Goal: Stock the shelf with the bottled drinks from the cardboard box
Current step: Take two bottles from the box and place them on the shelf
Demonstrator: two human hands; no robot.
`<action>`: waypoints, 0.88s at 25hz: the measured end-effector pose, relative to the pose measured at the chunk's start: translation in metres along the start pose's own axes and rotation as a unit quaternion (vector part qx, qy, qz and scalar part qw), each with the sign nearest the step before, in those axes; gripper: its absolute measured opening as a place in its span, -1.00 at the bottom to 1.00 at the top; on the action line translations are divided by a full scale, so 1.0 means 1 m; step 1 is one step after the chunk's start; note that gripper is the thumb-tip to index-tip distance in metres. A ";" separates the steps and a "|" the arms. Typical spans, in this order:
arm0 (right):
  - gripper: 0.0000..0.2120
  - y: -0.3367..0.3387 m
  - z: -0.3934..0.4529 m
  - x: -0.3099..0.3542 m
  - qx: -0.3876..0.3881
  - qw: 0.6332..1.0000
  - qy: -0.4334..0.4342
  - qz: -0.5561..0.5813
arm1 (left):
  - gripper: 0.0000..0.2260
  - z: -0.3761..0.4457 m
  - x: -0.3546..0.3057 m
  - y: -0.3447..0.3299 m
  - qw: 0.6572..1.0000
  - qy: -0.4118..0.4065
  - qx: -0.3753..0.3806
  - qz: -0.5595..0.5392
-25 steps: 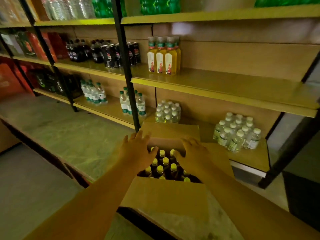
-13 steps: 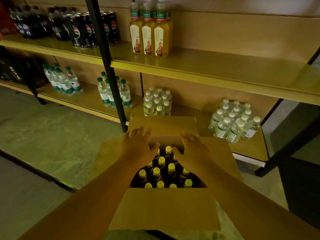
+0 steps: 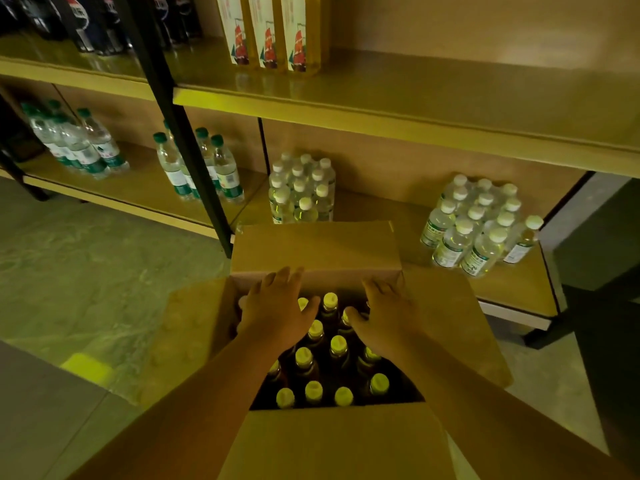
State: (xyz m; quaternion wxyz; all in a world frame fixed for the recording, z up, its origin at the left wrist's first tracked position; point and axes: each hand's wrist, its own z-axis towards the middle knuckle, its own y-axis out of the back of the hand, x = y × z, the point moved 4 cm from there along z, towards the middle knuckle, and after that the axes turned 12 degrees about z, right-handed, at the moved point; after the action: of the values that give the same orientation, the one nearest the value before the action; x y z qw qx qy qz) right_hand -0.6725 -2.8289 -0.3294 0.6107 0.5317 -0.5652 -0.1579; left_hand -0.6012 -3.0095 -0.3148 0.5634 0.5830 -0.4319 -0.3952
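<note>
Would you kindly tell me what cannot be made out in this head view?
- Bottles under the left hand and right hand: covered, so no grip is confirmable.
- Yellow drink bottles on the upper shelf: tops cut off by the frame.
- Cardboard box bottles: labels hidden in shadow.

Green-capped water bottles [image 3: 86, 147], white-capped packs [image 3: 481, 223], dark cola bottles [image 3: 83, 19]

You only had the one head cam, angled down close over the open cardboard box [image 3: 325, 252], facing the shelf [image 3: 398, 109].
</note>
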 end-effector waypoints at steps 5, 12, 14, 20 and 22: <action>-0.32 -0.027 0.024 -0.014 0.024 0.987 -0.062 0.147 | -0.43 0.018 0.007 -0.044 0.991 0.038 0.054 -0.120; -0.28 -0.074 0.044 -0.036 0.034 0.960 -0.141 0.240 | -0.41 0.042 0.014 -0.101 0.968 0.061 0.096 -0.224; -0.25 -0.086 0.049 -0.043 0.030 0.956 -0.151 0.250 | -0.43 0.049 0.010 -0.111 0.960 0.056 0.103 -0.255; -0.53 -0.103 0.060 -0.054 0.030 0.963 -0.152 0.222 | -0.50 0.061 0.011 -0.135 0.947 0.081 0.147 -0.274; -0.69 -0.105 0.065 -0.056 0.028 0.968 -0.146 0.205 | -0.64 0.066 0.011 -0.139 0.950 0.076 0.153 -0.260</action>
State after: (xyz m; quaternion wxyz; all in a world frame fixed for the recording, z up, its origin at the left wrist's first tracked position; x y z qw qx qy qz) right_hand -0.7024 -2.8554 -0.4587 0.5262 0.3927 -0.7489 -0.0897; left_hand -0.6518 -3.0415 -0.4566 0.3762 0.7826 -0.2763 -0.4119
